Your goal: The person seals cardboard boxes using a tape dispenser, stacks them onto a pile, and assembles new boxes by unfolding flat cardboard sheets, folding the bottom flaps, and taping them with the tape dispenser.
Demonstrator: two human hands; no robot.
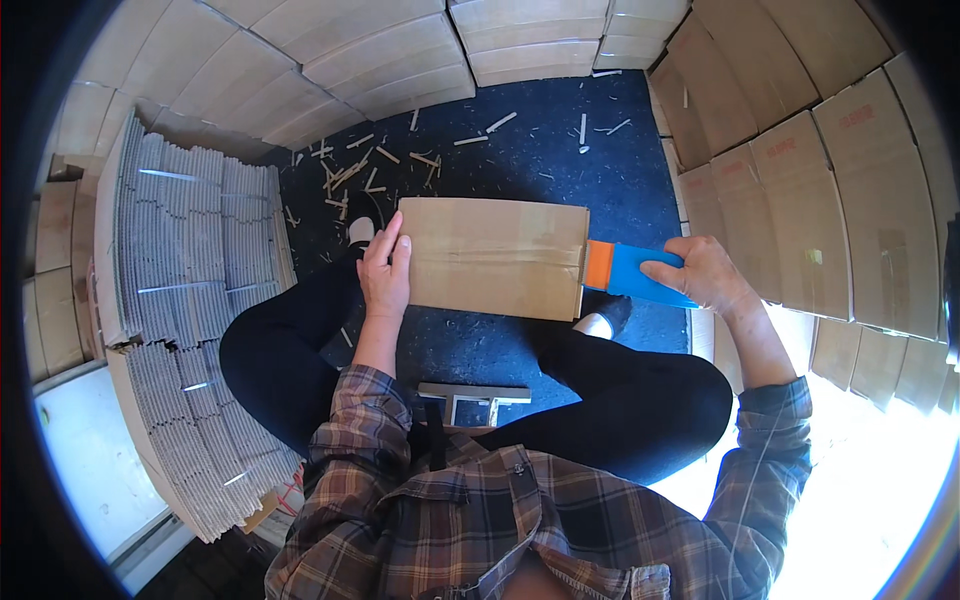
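Carton point(490, 255) grasped at nine-o'clock edge by left hand point(385, 270), blue tool point(635, 273) at three by right hand point(708, 275), floor point(545, 140) room toward twelve.

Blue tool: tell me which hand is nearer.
The right. The right hand holds the blue tool; the left hand is farther off, at the left end of the cardboard box.

This looks like a storage and packing room, as in a warehouse. Brown cardboard cartons point(385, 55) stand stacked along the far side, and large brown cartons with red print point(795, 170) line the right. On the left are dense stacks of grey-white corrugated cardboard point(190, 215), edges outward. Thin pale scrap strips point(502, 122) litter the dark blue floor point(620, 165), and a brown rectangular cardboard box point(490, 270) is held above it.
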